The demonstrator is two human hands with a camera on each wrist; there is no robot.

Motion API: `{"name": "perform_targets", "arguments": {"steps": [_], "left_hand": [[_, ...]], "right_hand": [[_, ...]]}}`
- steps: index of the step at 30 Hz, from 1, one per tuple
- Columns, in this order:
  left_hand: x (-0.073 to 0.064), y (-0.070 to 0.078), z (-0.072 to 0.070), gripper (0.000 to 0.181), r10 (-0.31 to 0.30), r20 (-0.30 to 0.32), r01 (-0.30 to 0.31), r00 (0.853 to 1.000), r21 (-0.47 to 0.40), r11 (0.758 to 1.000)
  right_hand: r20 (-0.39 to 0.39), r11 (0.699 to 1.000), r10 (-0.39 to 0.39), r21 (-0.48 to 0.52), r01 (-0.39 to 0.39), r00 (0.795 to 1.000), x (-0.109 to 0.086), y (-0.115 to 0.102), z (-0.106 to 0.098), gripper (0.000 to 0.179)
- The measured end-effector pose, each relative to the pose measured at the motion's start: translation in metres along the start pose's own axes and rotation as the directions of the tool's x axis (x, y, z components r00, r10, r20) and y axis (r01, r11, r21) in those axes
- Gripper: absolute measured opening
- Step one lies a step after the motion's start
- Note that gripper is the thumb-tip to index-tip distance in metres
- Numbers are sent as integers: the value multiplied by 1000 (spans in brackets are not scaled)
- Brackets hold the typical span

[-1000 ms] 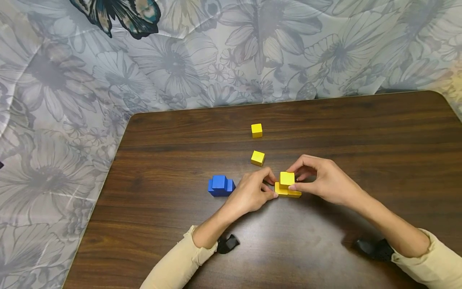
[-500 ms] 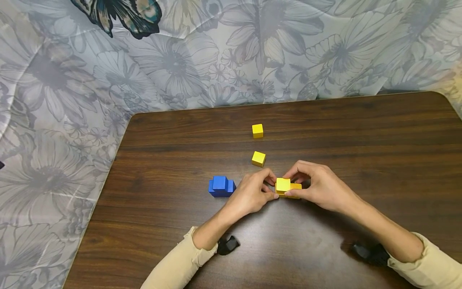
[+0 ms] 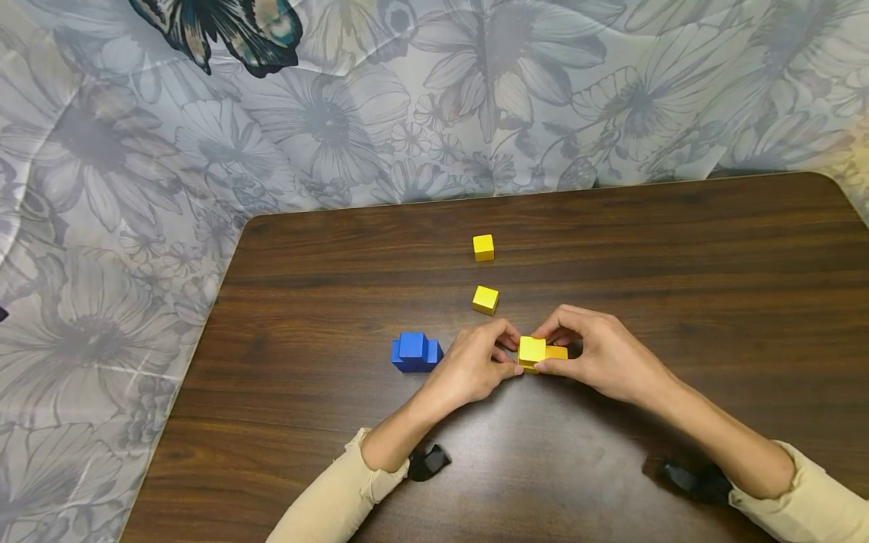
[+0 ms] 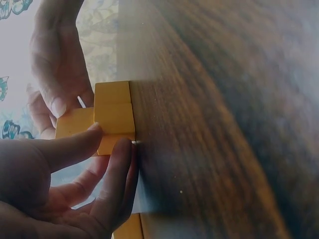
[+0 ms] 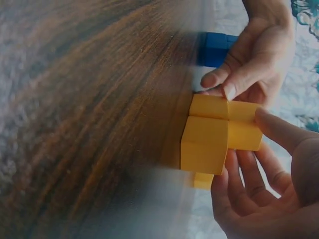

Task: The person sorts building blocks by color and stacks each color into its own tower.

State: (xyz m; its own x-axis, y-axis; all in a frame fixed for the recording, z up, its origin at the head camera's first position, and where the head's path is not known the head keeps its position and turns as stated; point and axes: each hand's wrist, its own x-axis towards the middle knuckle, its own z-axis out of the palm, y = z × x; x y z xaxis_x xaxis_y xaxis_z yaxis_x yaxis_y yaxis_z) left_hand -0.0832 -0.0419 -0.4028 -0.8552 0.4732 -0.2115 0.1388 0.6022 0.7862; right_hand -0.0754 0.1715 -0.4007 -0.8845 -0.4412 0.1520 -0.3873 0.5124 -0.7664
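Observation:
Two wooden-looking yellow blocks lie side by side as a low base (image 3: 557,352) on the table, and another yellow block (image 3: 532,349) sits over the base's left end. My right hand (image 3: 604,351) pinches this upper block between thumb and fingertips; the right wrist view shows the thumb on the near face of the upper block (image 5: 244,135). At the base's left end, my left hand (image 3: 478,362) pinches the yellow blocks, its thumb in front and fingers behind. In the left wrist view, the left thumb lies near the seam of the base (image 4: 114,117) and the upper block (image 4: 75,122).
Left of the left hand stands a small stack of blue blocks (image 3: 413,352). Behind the hands lie two loose yellow blocks, a nearer one (image 3: 485,299) and a farther one (image 3: 483,247). The dark wooden table (image 3: 326,286) meets a flower-patterned cloth (image 3: 326,128) at the back.
The right hand has moved the upper yellow block left and down onto the left end of the base, mostly between the first two frames. The left hand has stayed in place.

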Motion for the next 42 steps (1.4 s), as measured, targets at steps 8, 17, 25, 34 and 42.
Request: {"name": "perform_targets", "arguments": {"steps": [8,17,25,34,42], "left_hand": [[-1,1,0,31,-9,7,9,1000,5,1000],[-1,2,0,36,-21,17,21,1000,1,1000],[0,3,1,37,-37,8,37,999,18,999],[0,4,1,37,-42,15,42,999,32,999],[0,4,1,35,-33,9,32,999,29,999]], "right_hand": [[-19,1000,-10,-22,10,1000,-1,-1,1,34],[-24,1000,-18,-25,17,1000,-1,-2,1,33],[-24,998,-48,-36,47,999,-3,-1,0,35],[-1,994,-101,-39,101,995,-3,0,-2,40],[1,992,-111,-54,111,994,1,-5,-12,45]]}}
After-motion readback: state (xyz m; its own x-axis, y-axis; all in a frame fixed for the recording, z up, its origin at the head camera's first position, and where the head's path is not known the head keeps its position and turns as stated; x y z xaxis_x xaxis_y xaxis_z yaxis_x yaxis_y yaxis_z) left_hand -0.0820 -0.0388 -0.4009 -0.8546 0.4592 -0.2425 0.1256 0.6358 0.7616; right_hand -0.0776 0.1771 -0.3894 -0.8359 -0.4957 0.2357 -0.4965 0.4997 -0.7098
